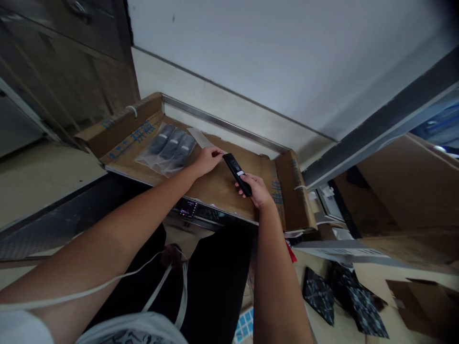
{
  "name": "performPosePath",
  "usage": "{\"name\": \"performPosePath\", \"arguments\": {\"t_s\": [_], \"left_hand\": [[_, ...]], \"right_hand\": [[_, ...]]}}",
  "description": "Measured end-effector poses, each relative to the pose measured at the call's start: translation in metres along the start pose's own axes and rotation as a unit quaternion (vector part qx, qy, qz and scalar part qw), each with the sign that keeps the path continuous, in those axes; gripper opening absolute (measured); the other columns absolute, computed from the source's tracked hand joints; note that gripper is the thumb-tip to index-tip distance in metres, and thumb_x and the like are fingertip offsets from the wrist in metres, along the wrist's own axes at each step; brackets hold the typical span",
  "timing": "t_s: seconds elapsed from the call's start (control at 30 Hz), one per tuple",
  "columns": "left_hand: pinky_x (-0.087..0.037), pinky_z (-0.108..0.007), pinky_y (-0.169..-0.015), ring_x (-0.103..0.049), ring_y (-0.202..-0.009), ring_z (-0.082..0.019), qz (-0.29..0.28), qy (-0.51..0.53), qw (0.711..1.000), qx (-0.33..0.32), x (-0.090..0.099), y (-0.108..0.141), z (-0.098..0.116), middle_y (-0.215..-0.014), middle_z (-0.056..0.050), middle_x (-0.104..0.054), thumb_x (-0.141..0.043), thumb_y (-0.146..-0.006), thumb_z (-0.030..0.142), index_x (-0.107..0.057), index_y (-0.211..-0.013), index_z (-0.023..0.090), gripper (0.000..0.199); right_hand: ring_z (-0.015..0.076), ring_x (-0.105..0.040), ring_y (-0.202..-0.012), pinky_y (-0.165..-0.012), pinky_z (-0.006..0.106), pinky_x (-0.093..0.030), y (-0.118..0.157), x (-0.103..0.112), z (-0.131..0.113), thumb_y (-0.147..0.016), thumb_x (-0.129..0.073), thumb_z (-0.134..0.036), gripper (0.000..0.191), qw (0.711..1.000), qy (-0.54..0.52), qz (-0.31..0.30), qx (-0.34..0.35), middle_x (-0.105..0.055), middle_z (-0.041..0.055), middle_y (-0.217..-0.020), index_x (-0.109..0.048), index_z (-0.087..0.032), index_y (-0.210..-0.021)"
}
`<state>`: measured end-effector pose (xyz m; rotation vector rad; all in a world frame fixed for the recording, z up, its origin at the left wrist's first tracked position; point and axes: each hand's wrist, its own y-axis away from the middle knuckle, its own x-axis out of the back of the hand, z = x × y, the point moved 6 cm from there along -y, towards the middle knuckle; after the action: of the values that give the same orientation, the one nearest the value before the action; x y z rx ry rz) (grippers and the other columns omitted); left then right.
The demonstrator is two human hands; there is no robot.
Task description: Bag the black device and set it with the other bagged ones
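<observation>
My right hand [255, 188] grips a slim black remote control [234, 168], its thumb beside a small white label. The remote slants over the cardboard, with its upper end close to the fingertips of my left hand [210, 160]. Those fingers are pinched together on what looks like a narrow translucent plastic sleeve [201, 137], which shows behind the hand; the exact grip is partly hidden. Left of that hand, several similar dark items in frosted plastic sleeves [172, 145] lie side by side on the cardboard.
A cardboard-lined tray [247, 208] with raised side flaps stands against the white wall [251, 57]. Below its front edge is a small lit screen [188, 208]. Cardboard boxes [405, 186] stand at right, and dark patterned packages [319, 294] lie on the floor. A white cable [103, 285] crosses my lap.
</observation>
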<state>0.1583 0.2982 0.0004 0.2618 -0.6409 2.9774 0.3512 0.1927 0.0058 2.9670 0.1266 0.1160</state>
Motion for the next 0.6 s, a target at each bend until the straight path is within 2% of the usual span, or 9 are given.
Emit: {"name": "performPosePath", "arguments": {"t_s": [0.17,0.43,0.6], "left_hand": [[-0.051,-0.032,-0.084,-0.066,-0.085,-0.018,0.017,0.007,1.0,-0.006,0.0039,0.0017,0.0044,-0.091,-0.005,-0.075,-0.062,-0.088,0.012,-0.074,-0.089,0.016,0.012],[-0.052,-0.037,-0.092,-0.068,-0.091,-0.02,0.016,0.024,0.999,0.028,0.0074,0.0039,0.0048,-0.095,-0.007,-0.077,-0.067,-0.085,0.013,-0.076,-0.09,0.016,0.01],[-0.052,-0.037,-0.093,-0.068,-0.092,-0.019,0.008,0.018,1.0,0.003,0.0039,0.0042,0.0055,-0.096,-0.006,-0.077,-0.06,-0.086,0.01,-0.076,-0.09,0.017,0.017]], "right_hand": [[0.011,-0.059,-0.044,-0.037,0.019,-0.046,0.0049,-0.0028,-0.0012,-0.072,-0.075,-0.045,0.038,1.0,0.008,-0.007,-0.005,-0.071,0.0029,-0.068,-0.068,-0.015,-0.096],[0.0103,-0.057,-0.042,-0.037,0.019,-0.044,0.0052,-0.002,-0.0005,-0.073,-0.072,-0.044,0.037,1.0,0.014,-0.02,-0.007,-0.07,0.0021,-0.066,-0.067,-0.015,-0.095],[0.0106,-0.058,-0.044,-0.038,0.019,-0.046,0.0024,-0.003,0.0009,-0.074,-0.071,-0.045,0.035,1.0,0.015,0.004,0.002,-0.069,0.0011,-0.065,-0.066,-0.017,-0.093]]}}
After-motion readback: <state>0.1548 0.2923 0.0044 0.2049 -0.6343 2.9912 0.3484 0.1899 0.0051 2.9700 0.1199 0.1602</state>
